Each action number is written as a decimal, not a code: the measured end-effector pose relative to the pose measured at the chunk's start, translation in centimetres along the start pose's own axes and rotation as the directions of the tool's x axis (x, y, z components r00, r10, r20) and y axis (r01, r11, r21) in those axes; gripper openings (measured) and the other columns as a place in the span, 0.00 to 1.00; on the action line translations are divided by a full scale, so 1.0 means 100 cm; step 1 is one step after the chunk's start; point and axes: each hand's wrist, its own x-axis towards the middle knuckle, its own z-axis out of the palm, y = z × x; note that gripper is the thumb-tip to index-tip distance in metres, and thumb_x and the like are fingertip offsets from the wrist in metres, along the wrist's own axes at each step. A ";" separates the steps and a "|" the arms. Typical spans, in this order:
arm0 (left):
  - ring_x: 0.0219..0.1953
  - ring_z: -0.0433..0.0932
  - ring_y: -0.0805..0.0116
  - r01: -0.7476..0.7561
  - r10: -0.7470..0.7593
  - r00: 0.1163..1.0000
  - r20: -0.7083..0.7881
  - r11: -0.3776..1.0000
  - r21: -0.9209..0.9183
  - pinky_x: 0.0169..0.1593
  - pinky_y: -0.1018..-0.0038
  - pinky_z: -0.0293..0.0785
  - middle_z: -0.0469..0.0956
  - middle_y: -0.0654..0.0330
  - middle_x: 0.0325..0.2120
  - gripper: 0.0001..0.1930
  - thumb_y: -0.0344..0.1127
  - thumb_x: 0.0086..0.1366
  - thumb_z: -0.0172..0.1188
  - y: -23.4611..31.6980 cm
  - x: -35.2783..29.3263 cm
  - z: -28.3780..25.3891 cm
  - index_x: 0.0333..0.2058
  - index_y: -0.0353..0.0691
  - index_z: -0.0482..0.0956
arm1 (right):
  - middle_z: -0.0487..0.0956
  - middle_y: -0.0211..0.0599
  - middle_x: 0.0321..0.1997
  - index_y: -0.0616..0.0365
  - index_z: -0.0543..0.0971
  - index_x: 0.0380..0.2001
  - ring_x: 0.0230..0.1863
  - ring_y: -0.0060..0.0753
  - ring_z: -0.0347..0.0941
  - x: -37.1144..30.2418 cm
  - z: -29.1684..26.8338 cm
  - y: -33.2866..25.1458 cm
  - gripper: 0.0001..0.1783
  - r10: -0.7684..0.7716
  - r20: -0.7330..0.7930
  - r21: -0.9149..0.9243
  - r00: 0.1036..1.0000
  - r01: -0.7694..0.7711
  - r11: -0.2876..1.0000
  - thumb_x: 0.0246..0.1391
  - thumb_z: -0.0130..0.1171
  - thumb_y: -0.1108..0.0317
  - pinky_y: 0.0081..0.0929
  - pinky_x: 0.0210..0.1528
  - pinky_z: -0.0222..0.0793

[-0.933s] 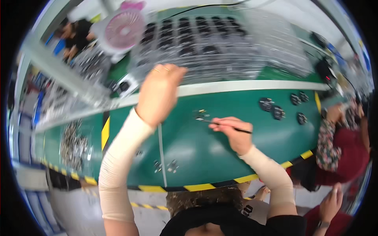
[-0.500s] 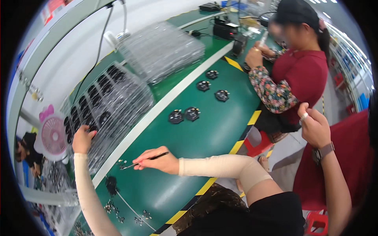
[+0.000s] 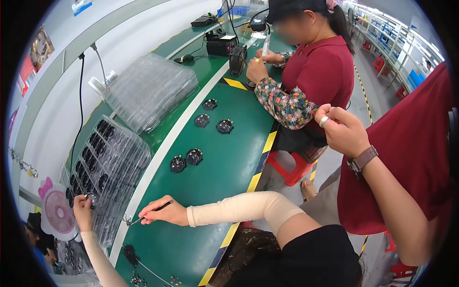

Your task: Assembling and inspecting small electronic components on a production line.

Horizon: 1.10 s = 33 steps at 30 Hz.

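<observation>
My left hand (image 3: 83,213) reaches over the near end of a clear compartment tray (image 3: 125,160), its fingers closed on a round black part (image 3: 91,197) with a shiny face. In my right hand (image 3: 168,211) is a pair of dark tweezers (image 3: 155,209), held like a pen. Their tips point left, at tiny metal pieces (image 3: 126,219) beside the white strip. Black round parts (image 3: 88,155) fill several of the tray's compartments. Farther along the green table, several black round assemblies (image 3: 194,156) with small metal contacts lie apart from my hands.
A stack of clear trays (image 3: 150,88) stands behind. Black bits (image 3: 130,254) and small metal pieces (image 3: 137,279) lie near. A pink fan (image 3: 59,211) is at left. A co-worker (image 3: 318,67) sits at the far right; another person's watch-wearing hand (image 3: 348,134) hangs beside the table.
The view has shifted, so the table scene sits farther left. My left hand now shows the round black part at the tray's near end. The tweezers' tips now meet the tiny metal pieces.
</observation>
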 end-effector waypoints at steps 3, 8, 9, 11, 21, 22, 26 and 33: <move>0.34 0.71 0.80 -0.137 0.119 0.977 -0.176 0.986 -0.093 0.39 0.81 0.67 0.74 0.67 0.32 0.07 0.26 0.66 0.58 0.009 -0.035 -0.021 0.43 0.36 0.74 | 0.82 0.43 0.45 0.68 0.82 0.45 0.47 0.34 0.81 -0.001 -0.010 0.001 0.11 -0.026 -0.041 0.085 0.999 0.030 0.996 0.61 0.55 0.77 0.25 0.50 0.78; 0.40 0.75 0.71 -0.003 0.009 0.994 -0.109 0.999 0.052 0.46 0.77 0.71 0.77 0.58 0.37 0.09 0.27 0.69 0.53 0.106 -0.222 0.031 0.45 0.31 0.75 | 0.82 0.46 0.47 0.71 0.80 0.47 0.48 0.37 0.81 -0.003 -0.019 -0.004 0.13 -0.007 -0.107 0.098 0.994 0.018 0.995 0.61 0.56 0.76 0.26 0.50 0.79; 0.35 0.69 0.77 0.096 -0.105 0.994 -0.042 0.978 -0.186 0.38 0.82 0.67 0.72 0.65 0.37 0.06 0.24 0.69 0.50 0.134 -0.259 0.062 0.42 0.36 0.75 | 0.82 0.46 0.47 0.71 0.80 0.47 0.48 0.36 0.81 -0.001 -0.015 -0.001 0.13 0.000 -0.095 0.088 0.995 0.008 0.996 0.61 0.56 0.76 0.26 0.50 0.79; 0.33 0.73 0.75 0.241 -0.231 0.970 0.072 0.952 -0.187 0.39 0.78 0.72 0.75 0.63 0.34 0.08 0.21 0.66 0.53 0.159 -0.308 0.112 0.43 0.35 0.75 | 0.82 0.46 0.46 0.71 0.80 0.46 0.46 0.36 0.81 -0.001 -0.015 0.008 0.12 0.021 -0.090 0.059 0.996 -0.015 0.998 0.62 0.56 0.76 0.26 0.50 0.79; 0.45 0.75 0.51 -0.008 0.037 0.989 -0.141 0.979 0.201 0.47 0.62 0.73 0.75 0.52 0.46 0.18 0.32 0.55 0.70 0.177 -0.347 0.155 0.45 0.40 0.79 | 0.80 0.53 0.49 0.72 0.77 0.48 0.46 0.42 0.81 -0.063 -0.027 -0.019 0.13 0.093 -0.218 -0.202 0.971 -0.138 0.970 0.63 0.54 0.74 0.32 0.51 0.77; 0.43 0.76 0.53 -0.040 0.065 0.991 -0.113 0.977 0.210 0.46 0.62 0.73 0.75 0.53 0.46 0.19 0.32 0.54 0.70 0.176 -0.354 0.155 0.46 0.40 0.79 | 0.80 0.54 0.49 0.71 0.77 0.48 0.46 0.43 0.81 -0.074 -0.031 -0.021 0.13 0.102 -0.224 -0.175 0.969 -0.143 0.974 0.63 0.55 0.74 0.32 0.50 0.77; 0.42 0.75 0.59 -0.149 0.173 0.983 -0.053 0.939 0.310 0.45 0.65 0.71 0.75 0.57 0.46 0.20 0.29 0.55 0.64 0.173 -0.366 0.158 0.48 0.38 0.79 | 0.81 0.54 0.48 0.67 0.77 0.47 0.43 0.44 0.82 -0.103 -0.026 -0.012 0.11 0.198 -0.287 -0.104 0.937 -0.237 0.966 0.62 0.57 0.74 0.32 0.48 0.78; 0.41 0.75 0.61 -0.207 0.214 0.977 0.002 0.938 0.278 0.41 0.66 0.71 0.77 0.60 0.42 0.20 0.25 0.48 0.68 0.163 -0.364 0.164 0.44 0.38 0.82 | 0.81 0.58 0.43 0.63 0.71 0.43 0.37 0.44 0.83 -0.111 -0.018 -0.013 0.08 0.215 -0.344 -0.193 0.914 -0.293 0.937 0.61 0.57 0.75 0.30 0.41 0.80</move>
